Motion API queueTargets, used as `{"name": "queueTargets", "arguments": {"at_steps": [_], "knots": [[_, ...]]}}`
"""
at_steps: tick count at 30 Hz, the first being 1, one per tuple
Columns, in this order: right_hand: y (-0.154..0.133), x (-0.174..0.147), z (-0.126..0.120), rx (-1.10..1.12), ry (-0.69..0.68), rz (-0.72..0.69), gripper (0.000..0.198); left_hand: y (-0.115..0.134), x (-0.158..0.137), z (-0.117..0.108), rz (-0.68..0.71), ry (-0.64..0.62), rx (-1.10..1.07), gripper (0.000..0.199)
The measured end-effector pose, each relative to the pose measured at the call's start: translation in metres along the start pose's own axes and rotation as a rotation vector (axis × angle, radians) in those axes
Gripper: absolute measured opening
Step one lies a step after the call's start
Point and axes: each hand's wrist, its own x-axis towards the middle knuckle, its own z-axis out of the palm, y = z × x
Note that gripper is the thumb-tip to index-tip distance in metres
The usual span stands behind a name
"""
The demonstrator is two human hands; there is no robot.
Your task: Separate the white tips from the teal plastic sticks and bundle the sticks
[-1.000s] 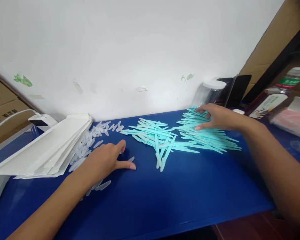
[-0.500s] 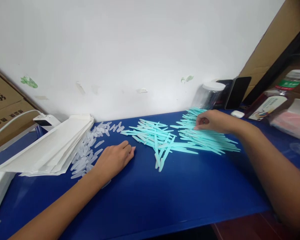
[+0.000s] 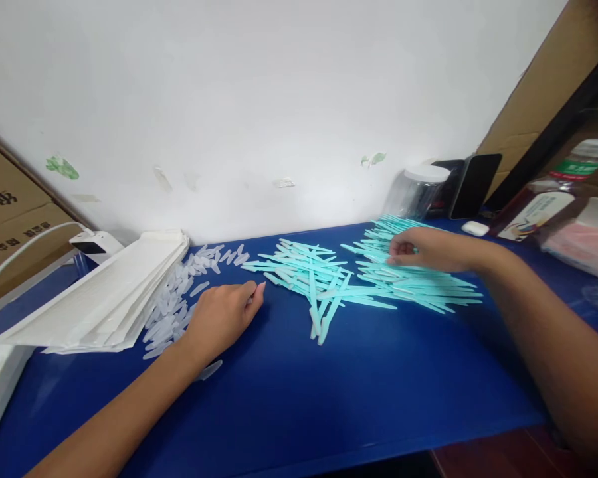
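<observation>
Slim turquoise sticks point(image 3: 428, 290) crisscross the glossy blue bench point(image 3: 329, 398), the right hand point(image 3: 421, 248) curled over them, the left hand point(image 3: 224, 312) pinched beside translucent slivers point(image 3: 168, 307), grips impossible to tell, with layered white sleeves point(image 3: 104, 295) leftward and a clear jar point(image 3: 416, 194) behind.

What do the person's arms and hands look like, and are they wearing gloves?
The left hand and right hand wear no gloves. The left forearm and right forearm are bare, with no sleeves in view. No watch or bracelet shows.
</observation>
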Motion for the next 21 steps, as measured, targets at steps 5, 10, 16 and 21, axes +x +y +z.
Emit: {"name": "queueTargets", "arguments": {"at_steps": [5, 10, 16, 21], "knots": [[0.001, 0.001, 0.000, 0.031, 0.127, -0.036, 0.062, 0.000, 0.003, -0.012, -0.127, 0.038, -0.462, 0.051], [-0.022, -0.001, 0.004, 0.271, 0.164, -0.146, 0.053, -0.002, 0.006, -0.016, -0.315, -0.080, -0.936, 0.055], [-0.060, -0.007, 0.011, 0.529, 0.105, -0.235, 0.042, -0.003, 0.008, -0.012, -0.220, -0.158, -0.986, 0.041], [-0.073, -0.005, 0.021, 0.552, 0.061, -0.255, 0.035, -0.001, 0.006, -0.010, -0.132, -0.185, -0.915, 0.041]]}}
